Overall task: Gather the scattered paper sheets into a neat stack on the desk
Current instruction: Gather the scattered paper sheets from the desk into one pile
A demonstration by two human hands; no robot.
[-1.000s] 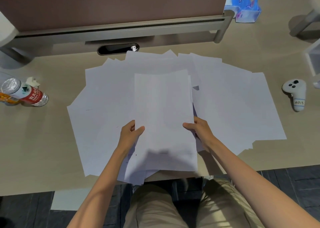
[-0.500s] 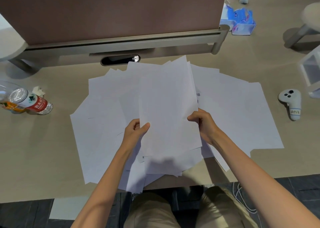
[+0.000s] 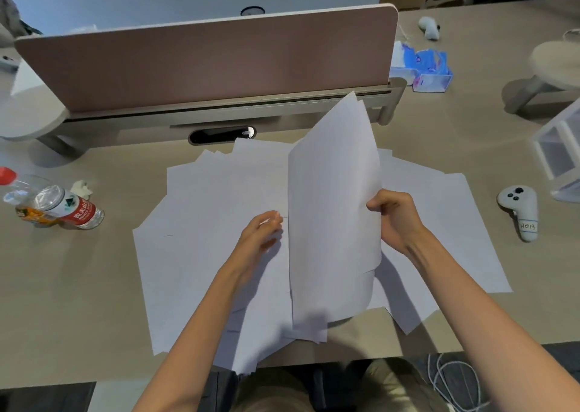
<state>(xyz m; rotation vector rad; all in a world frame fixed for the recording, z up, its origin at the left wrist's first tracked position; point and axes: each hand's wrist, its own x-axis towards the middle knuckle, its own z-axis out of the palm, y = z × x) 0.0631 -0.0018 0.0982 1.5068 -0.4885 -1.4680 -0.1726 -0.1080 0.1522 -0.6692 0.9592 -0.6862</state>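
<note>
My right hand (image 3: 395, 220) has its fingers clamped on the raised sheets (image 3: 332, 223), above the scattered sheets (image 3: 204, 223) on the table (image 3: 78, 286); my left hand (image 3: 257, 239) is just beside them, fingers relaxed and empty.

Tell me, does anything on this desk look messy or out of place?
Yes. Loose sheets lie fanned at different angles across the desk, some hanging over its near edge, while the right hand grips only one bundle, roughly upright. At the left, a plastic bottle lies on its side beside a crumpled scrap.
</note>
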